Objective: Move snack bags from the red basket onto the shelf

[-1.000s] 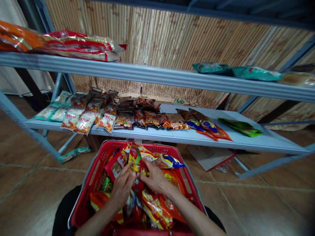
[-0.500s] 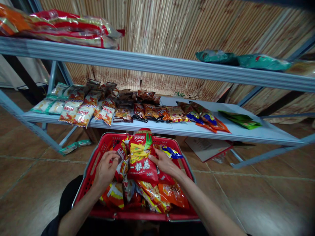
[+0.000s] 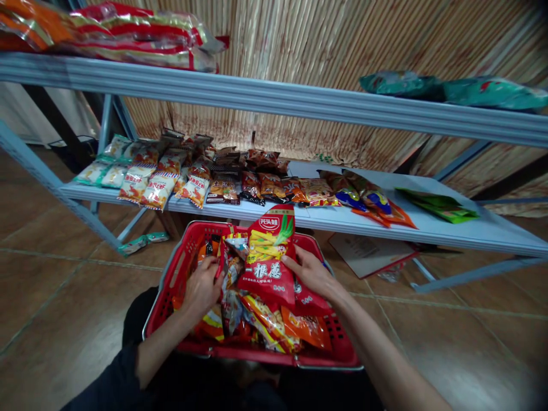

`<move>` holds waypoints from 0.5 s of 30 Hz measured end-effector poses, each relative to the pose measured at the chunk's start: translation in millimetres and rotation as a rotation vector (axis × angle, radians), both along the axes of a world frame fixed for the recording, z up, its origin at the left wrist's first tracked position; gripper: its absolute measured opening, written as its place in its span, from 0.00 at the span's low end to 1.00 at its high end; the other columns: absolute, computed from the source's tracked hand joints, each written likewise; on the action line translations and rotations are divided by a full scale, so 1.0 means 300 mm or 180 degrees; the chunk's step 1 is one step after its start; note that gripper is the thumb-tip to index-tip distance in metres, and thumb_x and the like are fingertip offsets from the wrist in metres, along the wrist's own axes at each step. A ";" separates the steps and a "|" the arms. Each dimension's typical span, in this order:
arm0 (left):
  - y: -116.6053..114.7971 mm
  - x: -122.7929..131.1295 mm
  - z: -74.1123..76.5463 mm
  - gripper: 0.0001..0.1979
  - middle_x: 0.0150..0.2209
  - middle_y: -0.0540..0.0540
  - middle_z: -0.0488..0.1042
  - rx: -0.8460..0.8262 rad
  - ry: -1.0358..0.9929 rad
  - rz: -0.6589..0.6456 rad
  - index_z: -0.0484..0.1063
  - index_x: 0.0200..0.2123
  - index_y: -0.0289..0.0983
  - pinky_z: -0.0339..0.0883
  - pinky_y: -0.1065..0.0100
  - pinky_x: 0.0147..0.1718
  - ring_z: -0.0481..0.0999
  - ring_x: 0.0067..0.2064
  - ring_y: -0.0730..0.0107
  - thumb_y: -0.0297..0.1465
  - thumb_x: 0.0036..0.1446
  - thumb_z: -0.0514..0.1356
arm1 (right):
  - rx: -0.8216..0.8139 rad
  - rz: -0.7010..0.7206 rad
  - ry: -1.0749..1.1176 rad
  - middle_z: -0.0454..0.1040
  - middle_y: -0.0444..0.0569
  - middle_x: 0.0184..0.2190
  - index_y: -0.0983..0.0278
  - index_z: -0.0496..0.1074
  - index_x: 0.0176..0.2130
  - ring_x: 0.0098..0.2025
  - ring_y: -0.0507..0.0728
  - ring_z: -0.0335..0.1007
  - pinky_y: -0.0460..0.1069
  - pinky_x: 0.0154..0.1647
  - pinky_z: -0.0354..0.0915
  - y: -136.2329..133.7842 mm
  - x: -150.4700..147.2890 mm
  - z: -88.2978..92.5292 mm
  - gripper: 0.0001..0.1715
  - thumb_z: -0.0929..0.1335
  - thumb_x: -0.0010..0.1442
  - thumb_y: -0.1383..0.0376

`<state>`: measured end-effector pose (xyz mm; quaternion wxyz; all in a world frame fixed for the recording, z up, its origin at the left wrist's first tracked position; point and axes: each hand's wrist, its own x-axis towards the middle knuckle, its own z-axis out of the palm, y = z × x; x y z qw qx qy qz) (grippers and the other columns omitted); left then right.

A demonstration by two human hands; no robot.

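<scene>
A red shopping basket point(image 3: 180, 257) full of snack bags stands in front of my lap. My right hand point(image 3: 310, 273) grips a red snack bag point(image 3: 269, 279) printed with yellow sticks and a green onion, its thumb lying over the front. Behind that bag another red one point(image 3: 310, 301) shows under the same hand. On the basket's left side my left hand point(image 3: 204, 290) is closed at the edge of a red-edged snack bag; its fingertips are partly hidden. Below lie a yellow-and-red bag point(image 3: 268, 322) and an orange bag point(image 3: 306, 328).
Beyond the basket, a pale blue shelf point(image 3: 355, 220) carries rows of snack bags, among them white-and-orange bags point(image 3: 158, 188) and green bags point(image 3: 440, 204). An upper shelf beam point(image 3: 274, 97) crosses above. Teal packets point(image 3: 143, 242) and a flat board point(image 3: 363, 254) lie beneath the shelf.
My right hand has lifted the red onion-print bag up and to the right. My left hand has moved inward and closed on a bag edge. The view has shifted slightly.
</scene>
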<state>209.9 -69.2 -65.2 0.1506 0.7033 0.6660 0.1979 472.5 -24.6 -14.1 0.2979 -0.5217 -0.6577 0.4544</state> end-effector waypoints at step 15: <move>0.017 0.018 0.010 0.15 0.45 0.39 0.72 0.0176 -0.0006 0.0199 0.67 0.45 0.36 0.66 0.64 0.42 0.71 0.48 0.61 0.35 0.60 0.48 | 0.0325 0.0366 -0.2391 0.74 0.61 0.43 0.71 0.62 0.53 0.45 0.64 0.71 0.53 0.44 0.62 -0.031 -0.069 0.031 0.24 0.60 0.59 0.64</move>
